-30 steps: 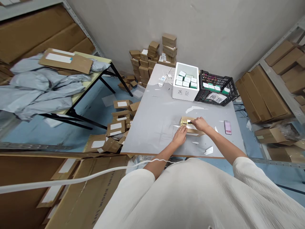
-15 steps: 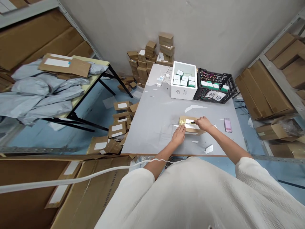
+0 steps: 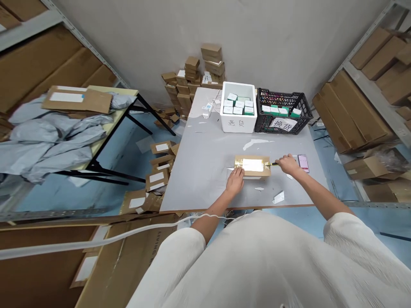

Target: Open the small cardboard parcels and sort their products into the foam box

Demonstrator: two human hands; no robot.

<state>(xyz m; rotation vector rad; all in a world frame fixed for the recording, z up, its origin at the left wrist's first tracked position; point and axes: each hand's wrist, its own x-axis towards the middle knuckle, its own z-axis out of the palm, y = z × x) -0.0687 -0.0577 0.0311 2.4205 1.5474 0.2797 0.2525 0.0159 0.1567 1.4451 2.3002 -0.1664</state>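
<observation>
A small brown cardboard box with a white label and shiny tape lies on the grey table. My left hand grips its near left corner, fingers over the edge. Closed around a utility knife with yellow on it, my right hand is just off the box's right end. The knife points left, its tip at the taped end; whether the blade touches cannot be made out. Beside the right hand lies a phone with a pinkish screen.
White foam box and black crate, both holding green-and-white cartons, stand at the back of the table. Paper scraps lie near its front edge. Opened boxes crowd the floor at left. A white cable crosses in front of me.
My right hand has drawn the knife rightward from over the label to the box's right end. My left hand stays on the box. The view has shifted slightly.
</observation>
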